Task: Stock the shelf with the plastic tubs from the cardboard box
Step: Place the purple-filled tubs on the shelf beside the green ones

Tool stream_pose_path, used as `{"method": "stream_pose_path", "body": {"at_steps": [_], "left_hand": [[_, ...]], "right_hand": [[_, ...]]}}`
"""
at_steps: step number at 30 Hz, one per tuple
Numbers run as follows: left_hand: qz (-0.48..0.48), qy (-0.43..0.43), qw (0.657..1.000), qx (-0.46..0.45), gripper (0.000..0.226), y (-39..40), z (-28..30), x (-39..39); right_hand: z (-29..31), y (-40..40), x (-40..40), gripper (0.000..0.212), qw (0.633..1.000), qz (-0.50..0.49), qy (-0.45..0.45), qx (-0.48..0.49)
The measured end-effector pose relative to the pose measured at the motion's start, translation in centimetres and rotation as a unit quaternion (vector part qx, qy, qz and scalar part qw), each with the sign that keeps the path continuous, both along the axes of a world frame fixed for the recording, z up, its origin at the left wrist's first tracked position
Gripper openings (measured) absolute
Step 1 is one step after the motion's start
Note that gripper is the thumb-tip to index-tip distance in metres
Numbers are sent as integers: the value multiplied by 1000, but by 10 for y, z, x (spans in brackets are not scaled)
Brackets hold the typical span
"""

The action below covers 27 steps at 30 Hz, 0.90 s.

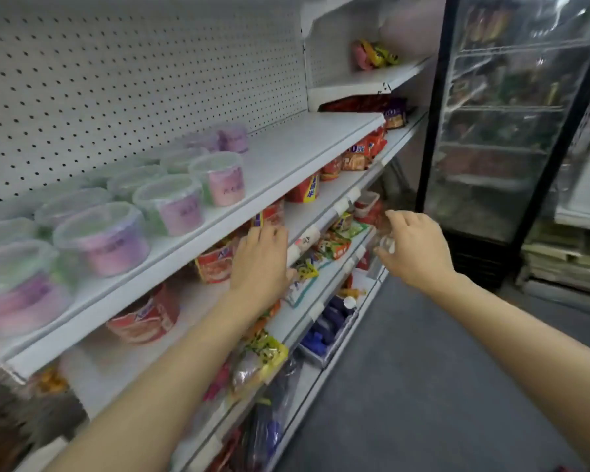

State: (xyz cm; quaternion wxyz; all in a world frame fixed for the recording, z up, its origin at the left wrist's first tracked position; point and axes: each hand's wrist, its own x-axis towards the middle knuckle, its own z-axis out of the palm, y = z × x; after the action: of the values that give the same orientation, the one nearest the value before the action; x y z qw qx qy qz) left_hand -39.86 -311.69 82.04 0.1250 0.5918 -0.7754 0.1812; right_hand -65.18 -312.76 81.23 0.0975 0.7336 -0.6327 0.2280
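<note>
Several clear plastic tubs (104,238) with pink, purple and green contents stand in rows on the left part of the white upper shelf (286,158). The rightmost front tub (220,178) has bare shelf to its right. My left hand (259,264) reaches forward below that shelf, fingers spread, with nothing in it, over the front edge of the snack shelf. My right hand (414,248) is held out further right with curled fingers. A small clear glint sits by its thumb; I cannot tell whether it is held. The cardboard box is out of view.
Red noodle cups (143,318) and snack packets (263,359) fill the lower shelves. A glass-door fridge (498,131) stands at the aisle's far end. Grey floor (423,369) lies to the right. A pegboard back panel (133,63) rises behind the tubs.
</note>
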Motion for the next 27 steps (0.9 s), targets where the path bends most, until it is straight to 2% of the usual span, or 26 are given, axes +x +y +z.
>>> {"method": "stream_pose_path", "body": {"at_steps": [4,7,14,18,23,27], "left_hand": [[-6,43,997,67,62,75,-64,9],[20,34,994,100,71,134,-106,20],[34,18,986,160,68,289,-194,66],[65,6,973,221,63,374,-245,120],[114,-64,946,297,57,462,-322,206],[118,-74,920,366,59,521,-393,272]], "right_hand": [[-62,85,15,61,997,-27,7,74],[-101,148,24,58,993,-40,-7,112],[-181,301,62,57,981,-42,-31,188],[-231,388,104,56,957,-49,-32,283],[-305,490,176,51,931,-13,-54,361],[-373,559,246,54,893,11,-68,445]]}}
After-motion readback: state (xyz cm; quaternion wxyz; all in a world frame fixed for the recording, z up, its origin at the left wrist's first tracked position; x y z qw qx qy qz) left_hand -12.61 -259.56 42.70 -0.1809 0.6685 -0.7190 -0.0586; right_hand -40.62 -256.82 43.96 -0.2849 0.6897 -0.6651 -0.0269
